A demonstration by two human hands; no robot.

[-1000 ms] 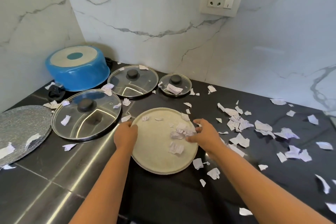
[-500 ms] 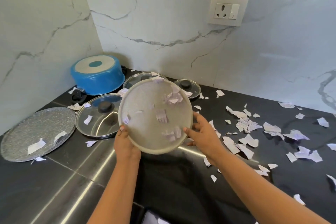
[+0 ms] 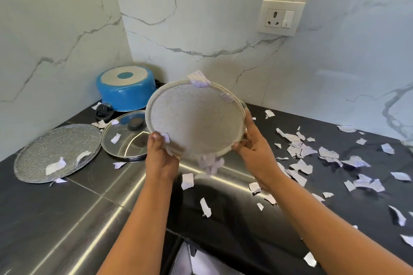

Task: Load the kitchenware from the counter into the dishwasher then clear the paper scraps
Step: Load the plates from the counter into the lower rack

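While left hand [image 3: 161, 158] and right hand [image 3: 257, 152] grip plate [image 3: 194, 123], ruled scraps [image 3: 210, 164] midair, writing illegible

Both forearms extend from 6 o'clock. The left hand [image 3: 161, 158] pinches the plate [image 3: 196, 123] rim at 7 o'clock; the right hand [image 3: 257, 152] holds it at 4 o'clock.

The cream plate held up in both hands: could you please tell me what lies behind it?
The blue pot and a glass lid show partly to the left of the plate; a thin metal rim peeks out on its right. The counter directly behind is covered.
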